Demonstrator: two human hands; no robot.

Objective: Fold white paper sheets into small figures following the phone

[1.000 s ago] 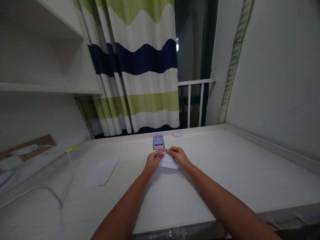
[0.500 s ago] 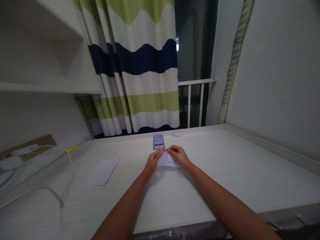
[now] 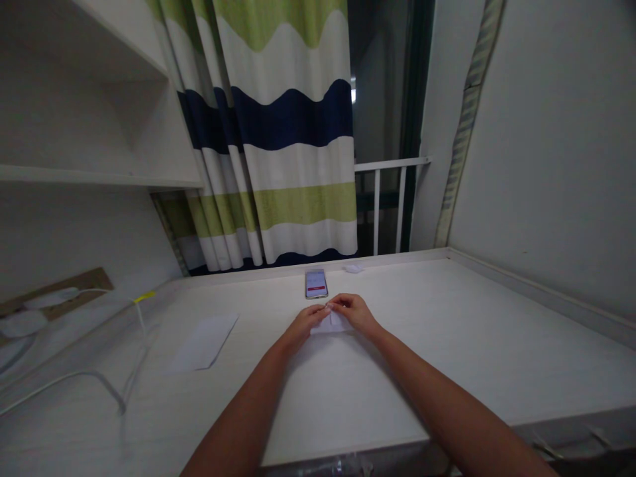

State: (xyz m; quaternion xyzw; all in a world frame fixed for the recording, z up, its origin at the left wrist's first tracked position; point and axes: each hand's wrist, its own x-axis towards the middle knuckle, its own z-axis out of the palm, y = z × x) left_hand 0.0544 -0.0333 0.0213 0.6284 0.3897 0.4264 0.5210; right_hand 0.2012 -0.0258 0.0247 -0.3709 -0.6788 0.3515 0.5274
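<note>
Left hand (image 3: 304,324) and right hand (image 3: 356,313) pinch folded paper (image 3: 332,325).

One pale wooden desk (image 3: 447,344) bears two bare hands, the left hand (image 3: 303,324) and the right hand (image 3: 355,313), and three pieces of paper: one small folded white paper (image 3: 332,324), one flat white rectangular sheet (image 3: 203,341) and one tiny crumpled white scrap (image 3: 354,268). There is also one smartphone with a lit screen (image 3: 316,283) and one white cable (image 3: 99,379) with one yellow tag (image 3: 142,297). Behind are one curtain striped green, white and navy (image 3: 288,165), one white metal railing (image 3: 392,162) with two upright bars, and two white shelf boards (image 3: 99,175).
</note>
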